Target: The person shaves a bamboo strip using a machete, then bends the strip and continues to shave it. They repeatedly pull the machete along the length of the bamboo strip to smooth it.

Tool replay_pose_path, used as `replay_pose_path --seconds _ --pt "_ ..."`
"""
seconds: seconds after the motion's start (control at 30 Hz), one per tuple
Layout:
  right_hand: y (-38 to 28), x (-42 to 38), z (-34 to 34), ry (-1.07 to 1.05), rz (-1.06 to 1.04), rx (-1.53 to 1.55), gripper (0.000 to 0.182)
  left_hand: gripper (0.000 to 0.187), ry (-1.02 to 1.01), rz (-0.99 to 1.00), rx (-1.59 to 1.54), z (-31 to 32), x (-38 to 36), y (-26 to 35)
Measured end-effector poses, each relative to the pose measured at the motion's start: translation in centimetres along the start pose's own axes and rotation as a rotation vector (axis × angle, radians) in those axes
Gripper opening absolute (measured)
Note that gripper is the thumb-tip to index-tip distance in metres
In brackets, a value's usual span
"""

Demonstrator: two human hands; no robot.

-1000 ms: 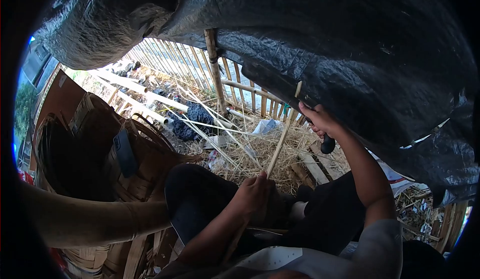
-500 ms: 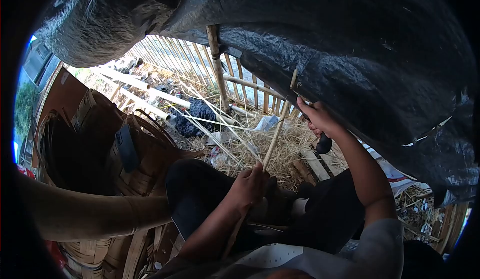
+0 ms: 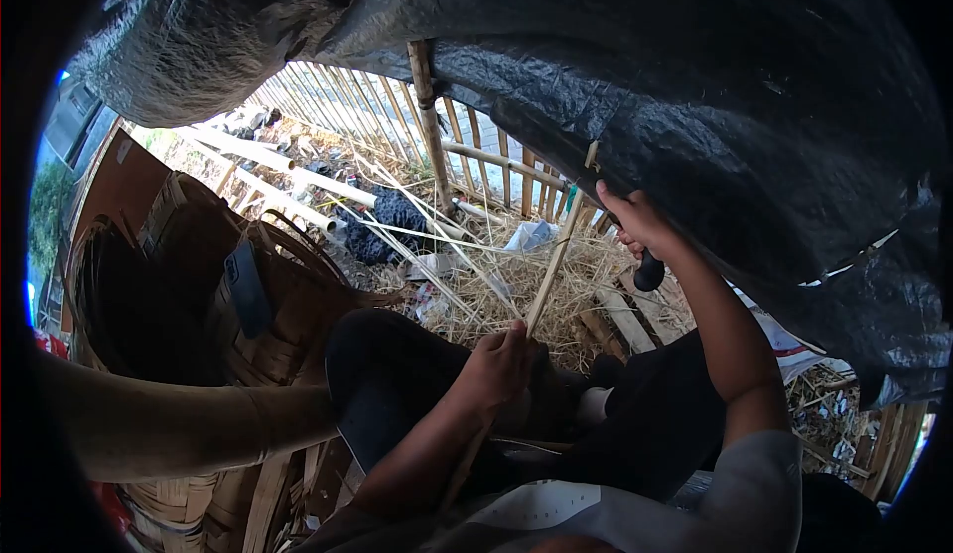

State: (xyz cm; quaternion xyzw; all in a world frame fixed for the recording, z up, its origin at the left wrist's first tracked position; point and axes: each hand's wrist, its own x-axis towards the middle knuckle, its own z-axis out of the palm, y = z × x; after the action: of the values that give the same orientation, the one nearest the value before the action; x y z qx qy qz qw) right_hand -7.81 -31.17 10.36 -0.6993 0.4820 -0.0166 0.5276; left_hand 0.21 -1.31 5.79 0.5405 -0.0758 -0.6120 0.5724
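Note:
My left hand (image 3: pixel 493 366) is wrapped round a pale bamboo strip (image 3: pixel 552 273) in front of my knees. The strip slants up and away to the right, and its lower part runs back under my forearm. Near the strip's far end, my right hand (image 3: pixel 635 227) grips a knife by its black handle (image 3: pixel 649 273), whose rounded butt shows below the fist. The knife's blade (image 3: pixel 576 194) lies across the strip, partly hidden by it. A small pale curl stands at the strip's tip.
Woven bamboo baskets (image 3: pixel 149 285) and a thick bamboo pole (image 3: pixel 189 424) are on my left. Dry shavings (image 3: pixel 571 300) and loose thin strips (image 3: pixel 427 265) cover the ground ahead. A black tarp (image 3: pixel 675 106) hangs low to the right, before a bamboo fence (image 3: pixel 377 106).
My right hand and the knife have shifted slightly up and to the right. The strip's upper end has moved a little to the right too; my left hand stays nearly in place.

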Motion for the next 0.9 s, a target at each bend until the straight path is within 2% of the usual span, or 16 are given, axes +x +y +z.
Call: replay_pose_path --seconds 0.1,0.17,0.3,0.4,0.47,0.53,0.6,0.63,0.67,0.73,0.9 --pt "0.2 -0.7 1.1 -0.015 -0.073 -0.003 0.066 0.041 -0.017 -0.053 -0.055 -1.7 1.6 -1.9" --pt "0.4 -1.2 2.2 -0.039 -0.042 0.046 0.066 0.040 -0.021 -0.068 0.015 -2.7 1.1 -1.9" --pt "0.4 -2.1 2.0 -0.043 -0.039 0.101 0.063 0.039 0.018 -0.124 0.012 -1.4 -0.8 0.1" --pt "0.5 -2.9 1.9 -0.191 0.024 0.124 0.061 0.039 -0.013 -0.082 0.009 -1.0 -1.2 0.8" --pt "1.4 -3.8 4.0 -0.118 -0.319 -0.197 0.058 0.039 0.036 -0.086 0.002 -1.7 0.5 -0.3" --pt "1.3 -3.3 4.2 -0.129 -0.231 -0.235 0.072 0.039 0.067 -0.087 -0.017 -2.2 1.4 -1.3" --pt "0.2 -2.8 3.6 -0.112 -0.160 -0.206 0.073 0.039 0.070 -0.080 -0.018 -1.9 1.1 -0.9" --pt "-0.1 -1.9 3.2 -0.036 -0.236 -0.231 0.070 0.038 0.065 -0.070 -0.014 -1.4 0.7 -0.3" --pt "-0.6 -1.5 2.2 -0.006 -0.226 -0.196 0.066 0.038 0.059 -0.061 -0.011 -0.9 0.2 0.3" --pt "-1.0 -1.0 0.7 -0.076 -0.112 -0.074 0.063 0.037 0.059 0.019 0.045 -0.1 -0.7 0.9" --pt "-0.3 -4.1 3.9 -0.301 -0.156 -0.106 0.063 0.040 0.039 -0.050 -0.002 -1.7 -0.4 0.4"
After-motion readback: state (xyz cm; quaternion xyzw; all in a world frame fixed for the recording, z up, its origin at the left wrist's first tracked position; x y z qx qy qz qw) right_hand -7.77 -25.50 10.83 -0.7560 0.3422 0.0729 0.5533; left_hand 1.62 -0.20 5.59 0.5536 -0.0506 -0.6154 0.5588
